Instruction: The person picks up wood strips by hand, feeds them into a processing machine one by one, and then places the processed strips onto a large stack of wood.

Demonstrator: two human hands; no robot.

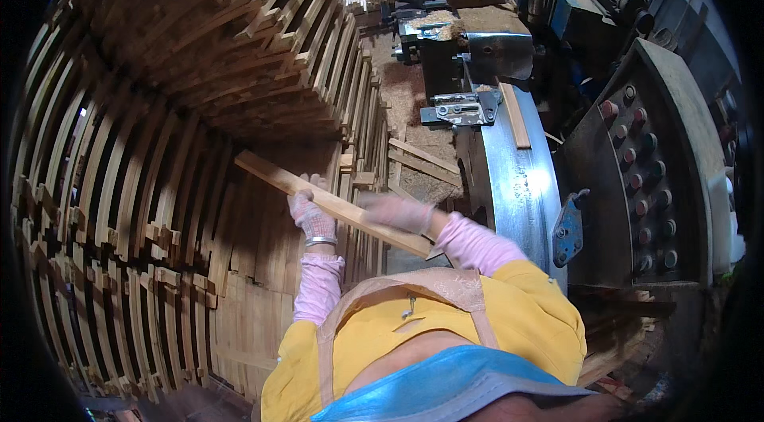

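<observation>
A long wooden strip (274, 173) slants across in front of me, its far left end over the stacked wood and its near end by my waist. My left hand (313, 219), in a pale knitted glove, is closed around the middle of the strip, with fingertips showing past its far edge. Over the nearer right part of the strip is my gloved right hand (402, 214). Motion blurs its fingers, so I cannot tell whether it grips the wood or only passes over it.
Tall stacks of wooden strips (151, 183) fill the left side. At right is a machine with a shiny metal bed (513, 175), another wooden strip (515, 115) lying on it. A control panel (649, 175) with several buttons stands further right. Loose offcuts (426, 161) lie among sawdust.
</observation>
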